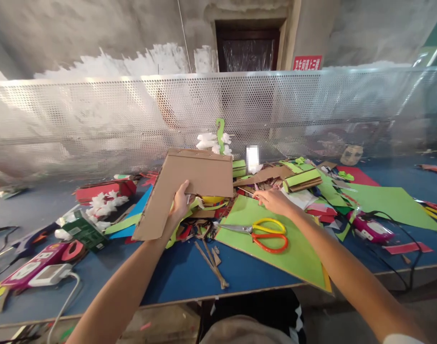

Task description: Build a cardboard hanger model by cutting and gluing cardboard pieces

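My left hand (180, 203) grips a brown L-shaped piece of cardboard (200, 172), thumb on its face and fingers hidden behind. The cardboard is tilted up above the blue table. My right hand (271, 198) is at the pile of scraps in the middle, its fingers pinched together; whatever they hold is too small to make out. Just below that hand, scissors (254, 230) with one yellow and one orange handle lie on a green sheet (293, 260). Folded green-and-brown cardboard strips (302, 180) lie to the right of the fingers.
A perforated metal panel (132, 119) stands along the table's back. At left are a red box (103, 191), a green box (84, 230), a white plug adapter (49, 274) and a glue gun (35, 241). A purple power strip (370, 227) with a black cable lies at right.
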The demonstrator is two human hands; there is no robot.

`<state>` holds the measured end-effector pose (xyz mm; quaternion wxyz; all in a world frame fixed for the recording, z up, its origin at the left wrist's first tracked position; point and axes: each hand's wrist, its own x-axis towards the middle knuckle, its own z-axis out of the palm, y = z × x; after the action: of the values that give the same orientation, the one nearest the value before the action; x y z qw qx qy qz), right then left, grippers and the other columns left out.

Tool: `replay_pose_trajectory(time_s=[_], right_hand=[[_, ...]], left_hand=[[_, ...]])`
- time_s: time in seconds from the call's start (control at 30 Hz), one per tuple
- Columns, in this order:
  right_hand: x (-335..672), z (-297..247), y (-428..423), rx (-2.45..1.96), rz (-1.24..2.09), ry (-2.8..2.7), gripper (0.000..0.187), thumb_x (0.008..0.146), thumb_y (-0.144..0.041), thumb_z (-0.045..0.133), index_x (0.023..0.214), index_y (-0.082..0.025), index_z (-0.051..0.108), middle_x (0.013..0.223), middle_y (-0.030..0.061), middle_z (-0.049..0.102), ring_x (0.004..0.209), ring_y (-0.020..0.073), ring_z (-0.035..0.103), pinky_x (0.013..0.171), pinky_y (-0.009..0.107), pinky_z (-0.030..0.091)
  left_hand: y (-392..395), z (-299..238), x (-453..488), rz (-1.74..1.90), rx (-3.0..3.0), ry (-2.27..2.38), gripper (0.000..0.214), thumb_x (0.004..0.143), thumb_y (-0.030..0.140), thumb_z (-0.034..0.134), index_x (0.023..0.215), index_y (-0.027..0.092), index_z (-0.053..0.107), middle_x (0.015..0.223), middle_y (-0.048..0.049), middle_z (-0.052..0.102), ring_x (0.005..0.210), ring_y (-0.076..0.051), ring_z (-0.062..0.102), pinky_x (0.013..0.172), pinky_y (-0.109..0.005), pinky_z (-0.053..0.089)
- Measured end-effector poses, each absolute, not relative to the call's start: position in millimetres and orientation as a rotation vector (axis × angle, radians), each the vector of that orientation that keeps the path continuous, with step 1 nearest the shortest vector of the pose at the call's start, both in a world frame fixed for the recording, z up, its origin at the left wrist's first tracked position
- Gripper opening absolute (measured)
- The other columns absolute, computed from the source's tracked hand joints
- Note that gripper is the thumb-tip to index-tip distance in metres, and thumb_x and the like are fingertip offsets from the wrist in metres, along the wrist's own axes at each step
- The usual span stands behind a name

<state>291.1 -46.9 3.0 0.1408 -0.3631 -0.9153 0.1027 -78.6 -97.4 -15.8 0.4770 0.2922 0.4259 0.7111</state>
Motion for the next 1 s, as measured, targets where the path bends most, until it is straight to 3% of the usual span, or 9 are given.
replay_pose_trajectory(time_s=[0.13,0.23,0.3,0.37,0.5,0.63,0.77,0.87,1.0], right_hand=[[294.0,10.2,-53.1,-0.859,0.414,-2.745,0.044,0.088,-0.002,0.044,0.12,-0.02,0.07,0.115,0.0087,0.076,0.097,0.021,0.07,0.079,0.028,0.045],[293.2,20.7,-68.1,-0.789,0.558,-2.94,0.03,0.096,-0.031,0.057,0.122,-0.024,0.068,0.096,0.0057,0.075,0.08,0.0211,0.067,0.068,0.029,0.042],[291.0,26.3,-80.0,-0.835,0.647,-3.127,0.051,0.085,-0.054,0.072,0.127,-0.026,0.065,0.087,0.0035,0.072,0.069,0.0213,0.063,0.06,0.029,0.038],[288.5,28.3,-89.8,-0.924,0.6,-3.218,0.067,0.073,-0.061,0.081,0.129,-0.028,0.063,0.085,0.003,0.068,0.067,0.0225,0.061,0.057,0.029,0.034],[286.3,26.0,-98.9,-0.946,0.408,-3.217,0.049,0.077,-0.055,0.076,0.116,-0.027,0.065,0.082,0.0037,0.065,0.068,0.023,0.06,0.057,0.029,0.031],[288.8,27.4,-97.2,-0.85,0.421,-3.203,0.033,0.076,-0.041,0.075,0.103,-0.024,0.068,0.077,0.0029,0.067,0.064,0.0198,0.057,0.056,0.029,0.031],[295.7,31.1,-84.3,-0.781,0.809,-3.042,0.038,0.078,-0.035,0.074,0.113,-0.02,0.072,0.089,0.0038,0.072,0.067,0.0161,0.061,0.06,0.027,0.039],[304.5,34.0,-74.1,-0.619,1.229,-2.813,0.044,0.085,-0.042,0.07,0.122,-0.018,0.071,0.102,0.0066,0.071,0.074,0.0151,0.063,0.064,0.025,0.045],[316.8,42.3,-72.6,-0.506,1.404,-2.552,0.059,0.08,-0.046,0.077,0.131,-0.018,0.066,0.099,0.0047,0.068,0.077,0.0155,0.06,0.065,0.025,0.048]], left_hand=[[-100.2,-13.1,-72.8,1.879,0.723,1.062,0.034,0.076,0.037,0.075,0.071,0.02,0.047,0.055,0.0076,0.05,0.036,-0.003,0.031,0.035,-0.017,0.017],[-102.7,-9.8,-64.6,1.909,0.661,1.101,0.029,0.078,0.035,0.075,0.074,0.02,0.051,0.058,0.0064,0.055,0.04,-0.005,0.043,0.038,-0.017,0.027],[-103.8,-7.1,-59.3,1.937,0.633,1.082,0.023,0.079,0.033,0.075,0.082,0.02,0.056,0.066,0.0046,0.062,0.049,-0.008,0.055,0.043,-0.017,0.036],[-104.3,-3.7,-55.4,1.954,0.644,1.015,0.023,0.079,0.031,0.075,0.084,0.02,0.056,0.066,0.0053,0.062,0.049,-0.007,0.054,0.043,-0.016,0.036],[-103.4,5.0,-55.0,1.931,0.691,0.881,0.036,0.079,0.029,0.078,0.076,0.021,0.043,0.053,0.0105,0.043,0.037,-0.002,0.029,0.036,-0.016,0.022],[-103.1,11.8,-62.4,1.858,0.676,0.831,0.039,0.083,0.033,0.078,0.074,0.021,0.041,0.05,0.0105,0.038,0.035,-0.002,0.029,0.035,-0.016,0.022],[-106.8,11.5,-74.0,1.809,0.665,0.844,0.036,0.084,0.028,0.077,0.071,0.02,0.044,0.051,0.0088,0.044,0.034,-0.001,0.03,0.033,-0.015,0.021],[-109.7,8.5,-82.2,1.795,0.698,0.893,0.037,0.083,0.029,0.078,0.069,0.018,0.046,0.05,0.0085,0.044,0.035,-0.001,0.032,0.032,-0.014,0.019],[-108.7,6.1,-89.9,1.825,0.739,0.893,0.04,0.08,0.033,0.082,0.069,0.018,0.047,0.051,0.0099,0.043,0.035,0.001,0.027,0.033,-0.013,0.018]])
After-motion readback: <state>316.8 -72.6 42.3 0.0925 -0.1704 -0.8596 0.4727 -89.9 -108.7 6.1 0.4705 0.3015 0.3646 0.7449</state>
